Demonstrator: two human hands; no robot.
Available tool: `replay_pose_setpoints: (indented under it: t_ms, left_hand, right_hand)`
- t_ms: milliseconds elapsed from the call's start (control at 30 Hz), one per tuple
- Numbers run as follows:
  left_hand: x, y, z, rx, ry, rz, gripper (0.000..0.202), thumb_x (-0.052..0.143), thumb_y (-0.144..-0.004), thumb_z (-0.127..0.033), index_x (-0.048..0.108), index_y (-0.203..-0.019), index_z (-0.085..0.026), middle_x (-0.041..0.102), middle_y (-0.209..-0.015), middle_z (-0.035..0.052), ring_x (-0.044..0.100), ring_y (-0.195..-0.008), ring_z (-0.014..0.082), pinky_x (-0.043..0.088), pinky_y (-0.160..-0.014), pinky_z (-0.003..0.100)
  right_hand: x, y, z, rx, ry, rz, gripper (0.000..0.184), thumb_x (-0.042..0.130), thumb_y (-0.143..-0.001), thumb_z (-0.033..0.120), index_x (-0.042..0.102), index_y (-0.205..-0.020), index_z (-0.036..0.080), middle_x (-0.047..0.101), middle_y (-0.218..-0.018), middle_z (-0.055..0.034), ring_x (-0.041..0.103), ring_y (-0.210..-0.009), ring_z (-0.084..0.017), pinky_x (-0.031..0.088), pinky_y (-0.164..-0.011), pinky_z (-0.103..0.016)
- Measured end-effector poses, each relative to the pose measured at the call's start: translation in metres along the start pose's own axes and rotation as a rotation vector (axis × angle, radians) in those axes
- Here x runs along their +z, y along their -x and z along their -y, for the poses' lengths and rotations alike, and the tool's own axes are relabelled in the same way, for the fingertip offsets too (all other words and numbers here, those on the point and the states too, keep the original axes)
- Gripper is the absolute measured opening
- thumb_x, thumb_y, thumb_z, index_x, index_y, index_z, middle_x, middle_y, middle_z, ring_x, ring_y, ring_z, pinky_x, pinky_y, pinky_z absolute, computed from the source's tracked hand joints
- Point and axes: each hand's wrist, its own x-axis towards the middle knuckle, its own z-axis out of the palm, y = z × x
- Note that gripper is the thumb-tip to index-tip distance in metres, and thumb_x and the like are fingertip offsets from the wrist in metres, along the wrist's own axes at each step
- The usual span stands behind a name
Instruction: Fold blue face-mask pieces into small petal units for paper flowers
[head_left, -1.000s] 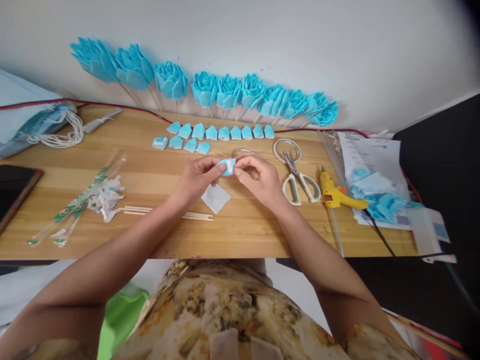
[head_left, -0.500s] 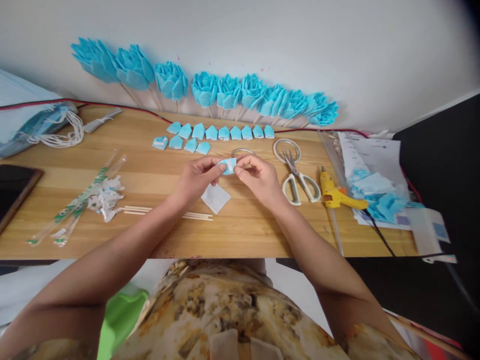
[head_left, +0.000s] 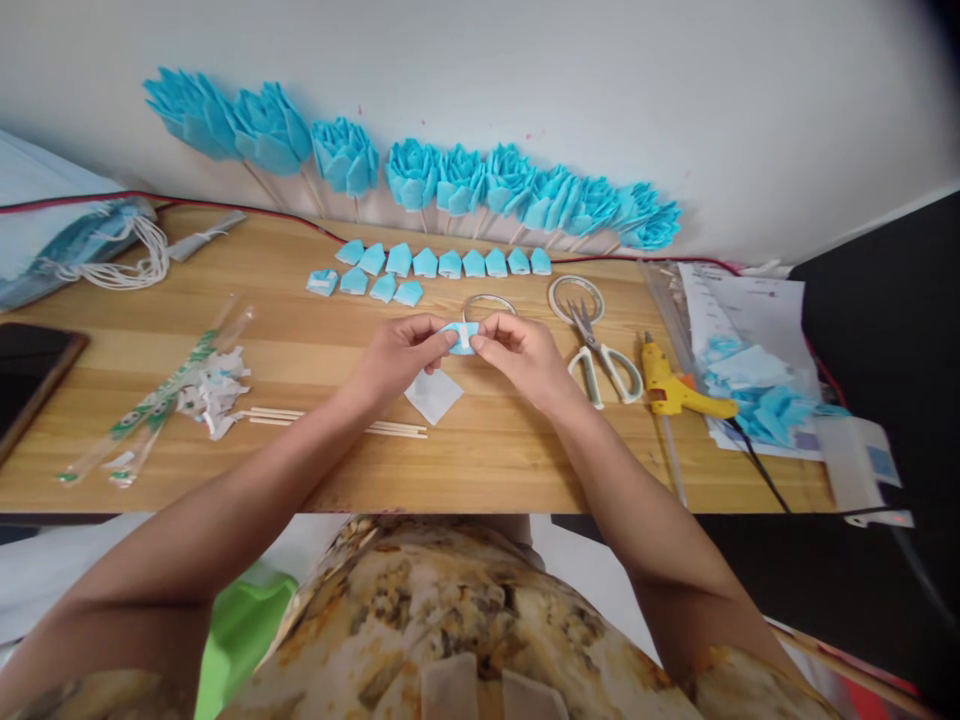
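Between my two hands is a small folded blue petal (head_left: 463,338) with a white strip across it, held above the wooden table (head_left: 510,460). My left hand (head_left: 405,355) pinches its left end with thumb and fingers. On the other end, my right hand (head_left: 520,352) closes its thumb and forefinger. Below them lies a pale square sheet (head_left: 435,398). Just behind the hands is a roll of tape (head_left: 489,303), partly hidden. Folded blue petals (head_left: 425,263) sit in two rows farther back, one of them (head_left: 322,283) showing a white strip.
Blue flowers on sticks (head_left: 461,180) lean along the wall. Scissors (head_left: 592,350) overlap another tape roll (head_left: 576,298) on the right, beside a yellow glue gun (head_left: 667,385). Thin wooden sticks (head_left: 394,430), paper scraps (head_left: 214,390) and a phone (head_left: 34,375) are on the left.
My right fingers have moved onto the petal's right end, and the petal now lies more level between both hands. The view has shifted slightly.
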Motion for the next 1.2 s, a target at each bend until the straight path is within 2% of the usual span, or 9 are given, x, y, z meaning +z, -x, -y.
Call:
replay_pose_setpoints:
  t_ms: [67, 233, 333, 500, 733, 900, 1067, 1200]
  left_hand:
    - [0.001, 0.0, -0.001, -0.004, 0.022, 0.003, 0.026, 0.075, -0.076, -0.042, 0.066, -0.072, -0.017, 0.055, -0.055, -0.0032, 0.045, -0.053, 0.0092, 0.035, -0.054, 0.024]
    - [0.004, -0.001, 0.0, -0.027, 0.259, 0.024, 0.037, 0.08, -0.073, -0.046, 0.069, -0.094, -0.017, 0.06, -0.064, -0.0021, 0.053, -0.056, 0.0104, 0.044, -0.056, 0.025]
    - [0.004, -0.003, 0.003, -0.021, 0.337, 0.044, 0.04, 0.081, -0.072, -0.048, 0.067, -0.093, -0.017, 0.063, -0.073, -0.0002, 0.055, -0.058, 0.0104, 0.046, -0.056, 0.025]
    - [0.004, -0.002, 0.011, -0.02, 0.256, 0.15, 0.034, 0.078, -0.077, -0.044, 0.064, -0.09, -0.016, 0.06, -0.07, -0.0013, 0.054, -0.059, 0.0099, 0.044, -0.057, 0.024]
    - [0.006, 0.001, 0.001, -0.029, 0.133, 0.035, 0.022, 0.072, -0.077, -0.036, 0.062, -0.078, -0.016, 0.055, -0.059, -0.0029, 0.046, -0.053, 0.0093, 0.039, -0.054, 0.025]
    - [0.004, 0.001, -0.003, -0.032, 0.043, 0.064, 0.018, 0.07, -0.073, -0.033, 0.061, -0.075, -0.017, 0.054, -0.056, -0.0037, 0.045, -0.053, 0.0098, 0.036, -0.053, 0.025]
    - [0.006, 0.001, -0.005, 0.02, -0.053, 0.087, 0.019, 0.069, -0.071, -0.034, 0.06, -0.074, -0.017, 0.055, -0.062, -0.0042, 0.046, -0.057, 0.0094, 0.035, -0.054, 0.024]
    - [0.005, 0.001, -0.007, 0.032, -0.044, 0.068, 0.022, 0.068, -0.073, -0.036, 0.056, -0.068, -0.018, 0.051, -0.057, -0.0047, 0.043, -0.053, 0.0084, 0.032, -0.053, 0.024]
  right_hand:
    - [0.001, 0.0, -0.001, -0.017, 0.003, -0.02, 0.021, 0.067, -0.08, 0.036, 0.056, -0.071, 0.021, 0.051, -0.065, 0.0039, 0.044, -0.062, -0.011, 0.037, -0.059, -0.026]
    - [0.002, 0.0, -0.001, -0.042, -0.039, -0.108, 0.022, 0.067, -0.08, 0.037, 0.054, -0.071, 0.022, 0.049, -0.066, 0.0039, 0.045, -0.064, -0.012, 0.038, -0.061, -0.027]
    - [0.002, 0.0, -0.001, -0.021, -0.06, -0.17, 0.02, 0.066, -0.081, 0.037, 0.056, -0.073, 0.022, 0.054, -0.069, 0.0029, 0.049, -0.068, -0.013, 0.042, -0.066, -0.028]
    - [0.008, 0.001, -0.002, -0.022, -0.092, -0.192, 0.02, 0.065, -0.083, 0.037, 0.057, -0.073, 0.022, 0.055, -0.07, 0.0029, 0.051, -0.069, -0.013, 0.045, -0.07, -0.029]
    - [0.016, 0.004, -0.006, 0.001, -0.092, -0.117, 0.016, 0.067, -0.083, 0.037, 0.062, -0.079, 0.023, 0.057, -0.072, 0.0022, 0.054, -0.07, -0.014, 0.046, -0.068, -0.03]
    - [0.008, 0.002, 0.0, -0.008, -0.088, -0.047, 0.021, 0.071, -0.081, 0.041, 0.067, -0.09, 0.023, 0.063, -0.081, 0.0005, 0.058, -0.077, -0.016, 0.05, -0.074, -0.032]
    - [0.006, 0.003, 0.003, -0.047, 0.055, -0.051, 0.016, 0.069, -0.08, 0.036, 0.062, -0.077, 0.022, 0.06, -0.072, 0.0016, 0.055, -0.07, -0.014, 0.047, -0.069, -0.03]
    - [0.004, 0.002, 0.001, -0.044, 0.04, -0.074, 0.015, 0.065, -0.081, 0.034, 0.059, -0.075, 0.021, 0.055, -0.07, 0.0025, 0.051, -0.067, -0.013, 0.043, -0.065, -0.028]
